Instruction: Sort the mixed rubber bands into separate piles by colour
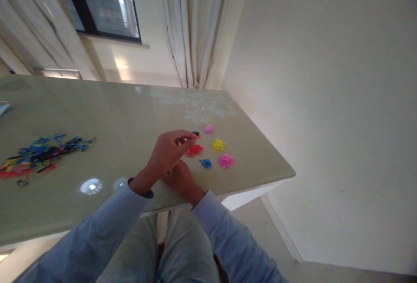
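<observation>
My left hand [169, 150] reaches across above my right hand, thumb and fingers pinched together beside a small black pile [196, 133]; what the pinch holds is too small to name. My right hand [180, 179] rests on the table under the left wrist, its fingers mostly hidden. Around the fingertips lie small piles of bands: red [194, 150], blue [205, 163], yellow [218, 145], bright pink [226, 161] and light pink [208, 129].
A large mixed heap of coloured bands [48, 150] spreads over the left of the glossy table [124, 113]. A dark loose band [22, 183] lies near it. Pale rings [270, 162] sit by the right edge. A wall stands to the right.
</observation>
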